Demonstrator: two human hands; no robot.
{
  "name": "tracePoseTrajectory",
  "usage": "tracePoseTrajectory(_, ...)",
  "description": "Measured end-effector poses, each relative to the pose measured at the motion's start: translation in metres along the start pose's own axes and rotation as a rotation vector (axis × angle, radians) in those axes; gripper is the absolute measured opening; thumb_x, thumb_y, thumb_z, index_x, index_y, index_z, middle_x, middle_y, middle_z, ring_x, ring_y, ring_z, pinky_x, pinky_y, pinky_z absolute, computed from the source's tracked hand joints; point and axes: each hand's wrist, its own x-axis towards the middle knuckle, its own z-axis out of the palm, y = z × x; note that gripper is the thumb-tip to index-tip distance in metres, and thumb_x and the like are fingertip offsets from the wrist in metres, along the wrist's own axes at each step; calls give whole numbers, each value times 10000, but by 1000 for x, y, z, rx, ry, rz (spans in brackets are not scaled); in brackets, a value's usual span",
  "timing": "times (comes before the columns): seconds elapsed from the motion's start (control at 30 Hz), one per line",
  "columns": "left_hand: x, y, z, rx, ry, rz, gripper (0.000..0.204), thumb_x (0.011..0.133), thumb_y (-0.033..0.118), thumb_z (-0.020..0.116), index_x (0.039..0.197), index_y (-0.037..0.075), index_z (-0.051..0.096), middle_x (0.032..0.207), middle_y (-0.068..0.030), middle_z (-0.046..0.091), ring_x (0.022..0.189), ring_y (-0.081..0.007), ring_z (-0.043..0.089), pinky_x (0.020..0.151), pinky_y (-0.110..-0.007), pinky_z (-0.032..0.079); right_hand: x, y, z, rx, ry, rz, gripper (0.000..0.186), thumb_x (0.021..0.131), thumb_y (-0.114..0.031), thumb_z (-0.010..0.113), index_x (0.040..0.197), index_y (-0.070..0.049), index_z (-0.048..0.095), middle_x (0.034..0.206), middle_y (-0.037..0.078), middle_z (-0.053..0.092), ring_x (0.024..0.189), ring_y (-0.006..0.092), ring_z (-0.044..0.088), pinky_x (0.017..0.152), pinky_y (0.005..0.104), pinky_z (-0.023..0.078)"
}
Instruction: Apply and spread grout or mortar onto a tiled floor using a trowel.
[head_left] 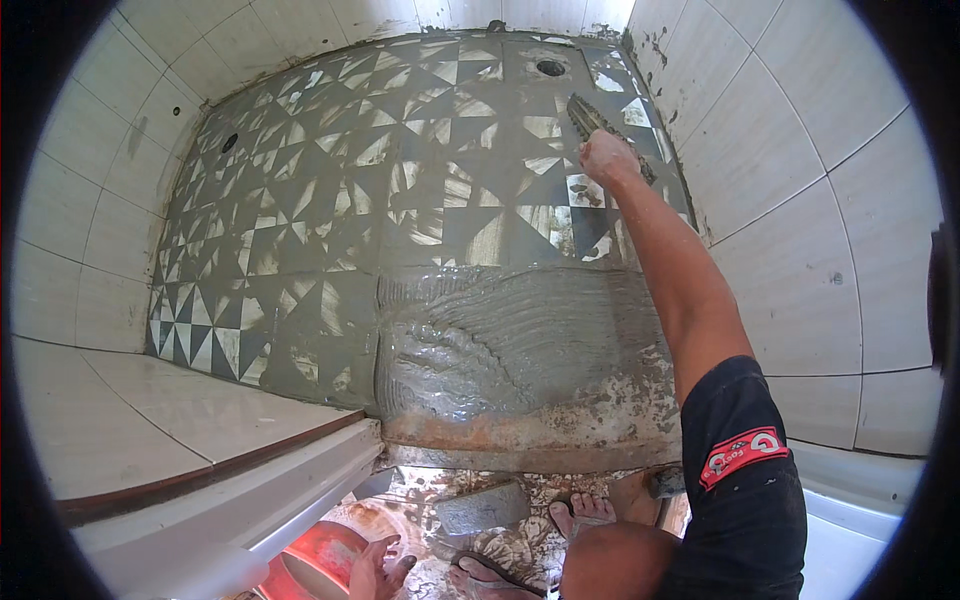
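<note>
My right hand (612, 160) reaches far across the floor and is closed on the handle of a notched trowel (586, 116). Grey mortar coats the trowel, which is over the patterned floor tiles (484, 235) near the right wall. These tiles carry grey and white triangles, smeared with grey film. Closer to me lies a bed of wet, ridged mortar (520, 335) beside the tiled part. Low in the view, my left hand (376, 572) hangs at the rim of a red bucket (310, 562). Its thumb and fingers are apart, and nothing shows in them.
Pale tiled walls (790, 200) enclose the floor. A round drain hole (550, 68) is at the far right, and a dark hole (230, 143) at the left. A white door frame (240, 490) stands left. A grey slab (483, 508) lies near my sandalled feet (584, 512).
</note>
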Motion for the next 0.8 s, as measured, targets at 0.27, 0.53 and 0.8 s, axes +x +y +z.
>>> tracePoseTrajectory(0.27, 15, 4, -2, 61, 1, 18, 569, 953, 296, 825, 1436, 54, 645, 1265, -249, 733, 1127, -348, 741, 896, -447, 607, 13, 36, 29, -27, 61, -148, 355, 970, -297, 659, 1009, 37, 771, 1014, 310, 751, 1012, 459, 748, 903, 528, 589)
tracePoseTrajectory(0.53, 19, 15, -11, 186, 19, 126, 597, 952, 404, 802, 1427, 79, 645, 1238, -241, 737, 1018, -359, 756, 848, -443, 599, -26, 22, -2, -51, -167, -85, 362, 940, -301, 701, 1118, 2, 785, 1207, 284, 740, 1153, 446, 721, 975, 528, 571)
tracePoseTrajectory(0.8, 21, 33, -30, 37, 136, 253, 553, 909, 328, 824, 1367, 52, 686, 1187, -223, 747, 967, -387, 758, 777, -445, 594, -151, 44, 26, 152, 61, -70, 446, 938, -369, 673, 1048, 54, 762, 1077, 309, 749, 1038, 479, 734, 919, 529, 575)
